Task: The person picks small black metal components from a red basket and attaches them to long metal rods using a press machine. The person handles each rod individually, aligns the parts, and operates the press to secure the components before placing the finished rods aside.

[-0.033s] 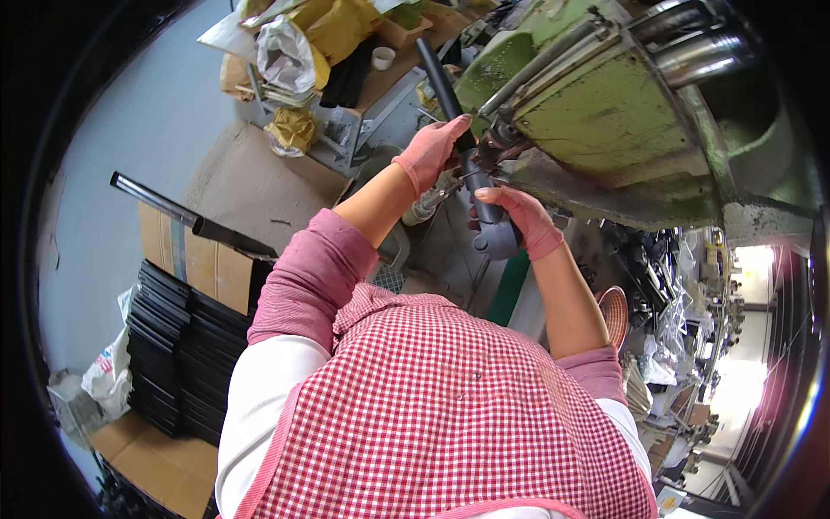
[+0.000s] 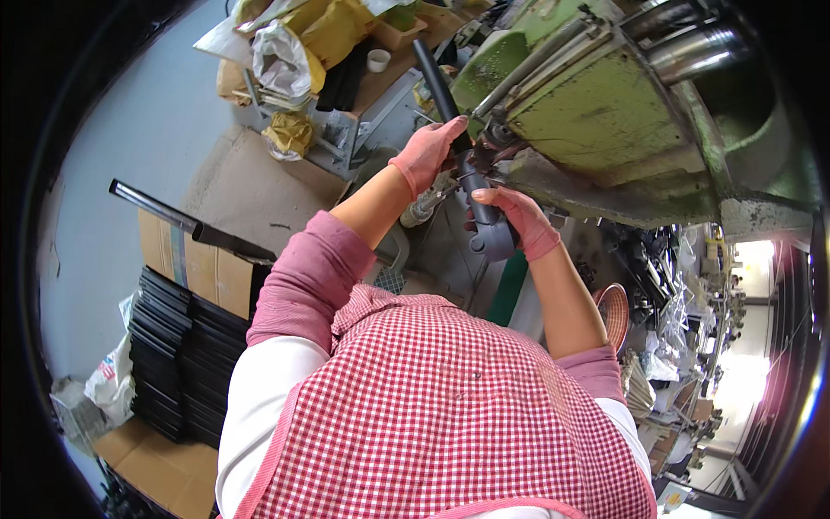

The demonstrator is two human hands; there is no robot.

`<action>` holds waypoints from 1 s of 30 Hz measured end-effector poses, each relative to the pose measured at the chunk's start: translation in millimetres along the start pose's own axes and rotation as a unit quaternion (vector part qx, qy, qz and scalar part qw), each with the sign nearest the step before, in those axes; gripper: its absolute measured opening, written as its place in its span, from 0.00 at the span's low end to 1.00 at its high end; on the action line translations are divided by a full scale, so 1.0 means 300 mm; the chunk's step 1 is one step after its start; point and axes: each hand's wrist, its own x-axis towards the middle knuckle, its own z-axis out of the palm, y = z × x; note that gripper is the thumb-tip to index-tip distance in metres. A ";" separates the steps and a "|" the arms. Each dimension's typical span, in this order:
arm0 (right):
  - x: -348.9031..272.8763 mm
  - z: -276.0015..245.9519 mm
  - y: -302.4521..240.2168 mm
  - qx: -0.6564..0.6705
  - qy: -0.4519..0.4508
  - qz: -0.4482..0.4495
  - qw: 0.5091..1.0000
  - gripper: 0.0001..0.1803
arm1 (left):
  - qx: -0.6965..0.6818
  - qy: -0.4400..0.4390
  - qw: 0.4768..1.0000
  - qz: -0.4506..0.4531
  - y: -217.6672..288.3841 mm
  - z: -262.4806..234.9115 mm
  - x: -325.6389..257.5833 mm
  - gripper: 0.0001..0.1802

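Observation:
A long black tube point(image 2: 435, 80) slants across the upper middle of the head view. Around its middle wraps my left hand point(image 2: 424, 156), in a pink glove, thumb lying along the tube. At the tube's near end sits a dark grey rounded fitting point(image 2: 493, 240). My right hand point(image 2: 523, 216), also in a pink glove, is closed on this fitting, thumb on top and fingers partly hidden beneath. Just right of the tube, by my hands, is a machine's metal working part point(image 2: 499, 134); whether the tube touches it I cannot tell.
A large green machine point(image 2: 605, 112) fills the upper right. Stacked black tubes point(image 2: 160, 355) lie by cardboard at left, below one longer tube point(image 2: 156, 206) sticking out. Bags point(image 2: 285, 65) and a white cup point(image 2: 378, 60) are at the back. Parts in clear plastic point(image 2: 661, 337) line the right.

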 end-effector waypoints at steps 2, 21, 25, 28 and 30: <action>-0.013 0.008 -0.001 0.008 -0.013 -0.006 1.000 0.22 | 0.008 -0.006 1.000 -0.005 0.011 -0.007 0.010 0.19; 0.026 0.153 0.076 -0.476 0.173 -0.256 0.823 0.28 | 0.161 0.076 0.983 -0.046 0.010 -0.266 0.027 0.14; 0.013 0.139 0.102 -0.456 0.202 -0.254 0.829 0.25 | 0.125 0.026 0.991 -0.029 0.001 -0.243 0.005 0.17; 0.025 0.133 0.133 -0.444 0.235 -0.269 0.822 0.28 | 0.127 0.031 0.991 -0.023 -0.002 -0.231 0.014 0.15; 0.034 0.133 0.151 -0.458 0.238 -0.272 0.813 0.34 | 0.133 0.040 0.990 -0.022 -0.003 -0.259 0.023 0.12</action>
